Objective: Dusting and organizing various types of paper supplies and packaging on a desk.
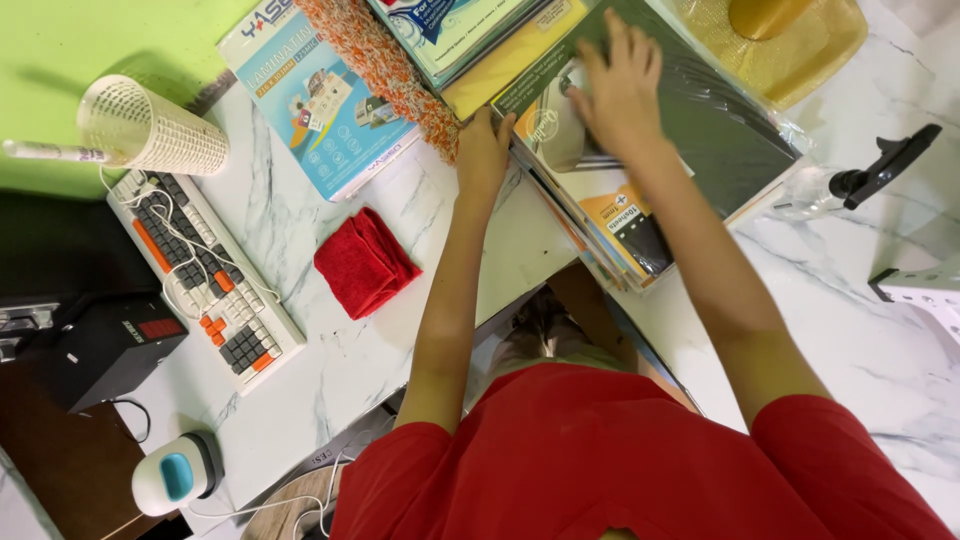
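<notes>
Marble counter point(400, 330): right hand point(620, 90) flat on dark green sheet point(720, 140); left hand point(483, 152) at stack edge; red cloth point(364, 262) nearby.

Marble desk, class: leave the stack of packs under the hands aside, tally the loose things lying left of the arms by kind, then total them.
Keyboard: 1
Red cloth: 1
White mesh cup: 1
Blue laminating-pouch pack: 1
Small white and teal device: 1
Total: 5
Both hands, left hand and right hand, rest on the stack of packs.
</notes>
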